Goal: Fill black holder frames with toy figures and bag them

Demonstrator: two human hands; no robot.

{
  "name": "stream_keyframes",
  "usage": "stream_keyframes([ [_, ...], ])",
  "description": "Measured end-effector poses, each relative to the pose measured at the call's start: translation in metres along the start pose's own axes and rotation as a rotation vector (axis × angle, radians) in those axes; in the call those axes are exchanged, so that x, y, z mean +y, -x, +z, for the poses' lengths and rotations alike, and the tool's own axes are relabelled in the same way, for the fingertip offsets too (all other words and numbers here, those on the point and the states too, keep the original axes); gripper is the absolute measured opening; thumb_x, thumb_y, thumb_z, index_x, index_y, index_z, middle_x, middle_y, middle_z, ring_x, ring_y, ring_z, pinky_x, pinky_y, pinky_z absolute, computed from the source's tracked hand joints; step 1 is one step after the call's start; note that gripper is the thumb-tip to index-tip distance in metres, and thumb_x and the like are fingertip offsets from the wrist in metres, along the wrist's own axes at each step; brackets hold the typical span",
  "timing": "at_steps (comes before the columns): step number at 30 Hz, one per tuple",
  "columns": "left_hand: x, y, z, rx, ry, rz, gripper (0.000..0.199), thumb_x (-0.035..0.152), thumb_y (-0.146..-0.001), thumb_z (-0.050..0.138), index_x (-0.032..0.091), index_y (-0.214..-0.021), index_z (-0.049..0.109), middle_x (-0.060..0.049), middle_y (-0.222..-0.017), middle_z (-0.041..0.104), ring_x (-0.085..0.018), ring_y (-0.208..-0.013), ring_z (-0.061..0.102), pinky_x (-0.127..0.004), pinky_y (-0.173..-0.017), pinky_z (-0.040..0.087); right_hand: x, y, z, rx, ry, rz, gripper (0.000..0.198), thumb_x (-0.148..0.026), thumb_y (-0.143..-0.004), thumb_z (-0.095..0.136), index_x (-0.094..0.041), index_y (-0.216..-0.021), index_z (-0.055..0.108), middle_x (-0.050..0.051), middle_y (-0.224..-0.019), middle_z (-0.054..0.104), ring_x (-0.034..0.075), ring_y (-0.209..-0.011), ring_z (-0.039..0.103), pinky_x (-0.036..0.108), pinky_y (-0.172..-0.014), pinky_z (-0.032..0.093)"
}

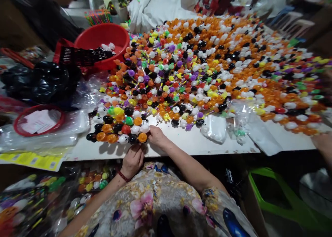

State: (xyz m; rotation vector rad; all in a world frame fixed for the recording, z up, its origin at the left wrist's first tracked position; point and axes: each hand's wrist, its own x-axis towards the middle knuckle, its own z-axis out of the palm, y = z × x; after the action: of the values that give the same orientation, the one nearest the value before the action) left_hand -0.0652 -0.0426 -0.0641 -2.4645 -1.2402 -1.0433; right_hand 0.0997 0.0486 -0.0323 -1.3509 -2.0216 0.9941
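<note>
A bunch of toys (126, 129) sits by the front edge of the worktop (186, 140), left of its middle. The left hand (132, 161), fingers curled, is at the bunch's near side; the right hand (157, 137) meets its right side. Hidden fingertips mean I cannot tell whether either of the 2 grasps anything. Pulling too near could tip toys over that edge.
</note>
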Motion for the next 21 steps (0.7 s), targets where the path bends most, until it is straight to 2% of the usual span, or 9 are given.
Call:
stream_keyframes([
  [5, -0.003, 0.006, 0.003, -0.008, 0.022, -0.006, 0.045, 0.011, -0.088, 0.053, 0.014, -0.134, 0.054, -0.015, -0.108, 0.069, -0.026, -0.105, 0.064, -0.038, -0.09, 0.055, -0.002, 0.002, 0.007, 0.024, -0.002, -0.046, 0.018, -0.007, -0.081, 0.052, -0.016, -0.089, 0.065, 0.004, -0.091, 0.063, 0.016, -0.083, 0.058, 0.026, -0.078, 0.048],
  [9, -0.004, 0.006, 0.004, 0.0, 0.034, 0.003, 0.047, 0.013, -0.089, 0.051, 0.016, -0.136, 0.052, -0.014, -0.111, 0.069, -0.025, -0.105, 0.064, -0.038, -0.091, 0.054, -0.001, 0.017, -0.004, 0.043, -0.018, -0.087, 0.018, -0.012, -0.085, 0.056, -0.017, -0.099, 0.067, 0.005, -0.095, 0.064, 0.017, -0.087, 0.06, 0.028, -0.082, 0.049],
  [11, -0.004, 0.006, 0.004, 0.013, 0.007, 0.016, 0.045, 0.012, -0.089, 0.051, 0.016, -0.134, 0.054, -0.014, -0.109, 0.07, -0.025, -0.102, 0.065, -0.038, -0.089, 0.055, 0.006, 0.034, -0.021, 0.139, 0.019, -0.094, 0.025, -0.018, -0.088, 0.057, -0.02, -0.111, 0.066, 0.007, -0.103, 0.065, 0.018, -0.094, 0.06, 0.03, -0.086, 0.049],
  [13, -0.004, 0.005, 0.004, 0.026, -0.014, 0.032, 0.044, 0.012, -0.088, 0.052, 0.016, -0.132, 0.055, -0.014, -0.106, 0.071, -0.025, -0.099, 0.065, -0.037, -0.087, 0.055, 0.018, 0.056, -0.045, 0.268, 0.154, -0.031, 0.029, -0.019, -0.091, 0.054, -0.021, -0.117, 0.065, 0.009, -0.108, 0.065, 0.02, -0.097, 0.06, 0.032, -0.088, 0.049],
  [17, -0.003, 0.004, 0.005, 0.049, 0.007, 0.031, 0.048, 0.011, -0.087, 0.053, 0.016, -0.134, 0.054, -0.013, -0.106, 0.071, -0.025, -0.1, 0.065, -0.036, -0.087, 0.055, 0.049, 0.097, -0.102, 0.481, 0.54, 0.219, 0.036, -0.008, -0.087, 0.045, -0.02, -0.111, 0.069, 0.012, -0.104, 0.064, 0.024, -0.094, 0.057, 0.036, -0.084, 0.049],
  [21, -0.003, 0.005, 0.006, 0.057, -0.001, 0.013, 0.05, 0.011, -0.087, 0.052, 0.017, -0.137, 0.053, -0.013, -0.106, 0.071, -0.025, -0.1, 0.065, -0.037, -0.087, 0.054, 0.07, 0.117, -0.144, 0.558, 0.76, 0.276, 0.029, -0.007, -0.083, 0.049, -0.017, -0.097, 0.072, 0.014, -0.098, 0.063, 0.026, -0.09, 0.051, 0.037, -0.081, 0.045],
])
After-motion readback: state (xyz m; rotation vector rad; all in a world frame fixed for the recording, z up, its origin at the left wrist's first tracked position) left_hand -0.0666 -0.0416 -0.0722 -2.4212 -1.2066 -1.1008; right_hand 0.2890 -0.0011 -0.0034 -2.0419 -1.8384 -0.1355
